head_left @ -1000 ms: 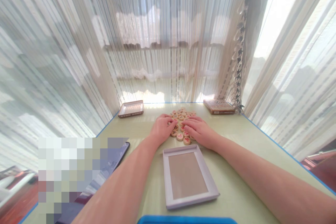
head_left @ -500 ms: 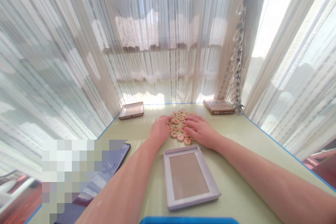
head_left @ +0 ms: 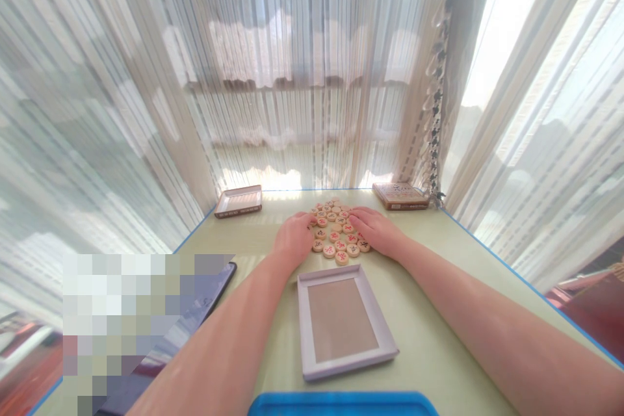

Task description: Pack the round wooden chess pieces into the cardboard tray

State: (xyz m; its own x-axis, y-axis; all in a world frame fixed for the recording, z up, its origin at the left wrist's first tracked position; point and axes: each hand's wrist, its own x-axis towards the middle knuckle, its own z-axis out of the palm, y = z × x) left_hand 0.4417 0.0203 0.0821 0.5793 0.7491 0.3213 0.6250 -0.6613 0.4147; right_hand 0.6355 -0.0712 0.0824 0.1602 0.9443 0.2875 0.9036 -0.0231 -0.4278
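Round wooden Chinese chess pieces (head_left: 334,236) with red and black characters lie in a loose cluster on the table. My left hand (head_left: 293,237) rests against the cluster's left side, its bent fingertips at the outer pieces. On the right side, my right hand (head_left: 379,230) lies with fingers stretched over and beside some pieces, hiding a few. Neither hand lifts a piece. Nearer to me, between my forearms, sits a shallow white open box part (head_left: 303,328) with a brown bottom.
A brown-edged open box part (head_left: 238,210) lies at the back left of the pale green table (head_left: 439,286). A closed printed box (head_left: 402,195) lies at the back right. A dark-screened device (head_left: 214,302) is left of my forearm. A blue edge (head_left: 341,404) shows in front.
My right hand has drawn back toward the right edge of the cluster, uncovering more pieces. Several pieces have shifted closer together. The whole view has moved slightly.
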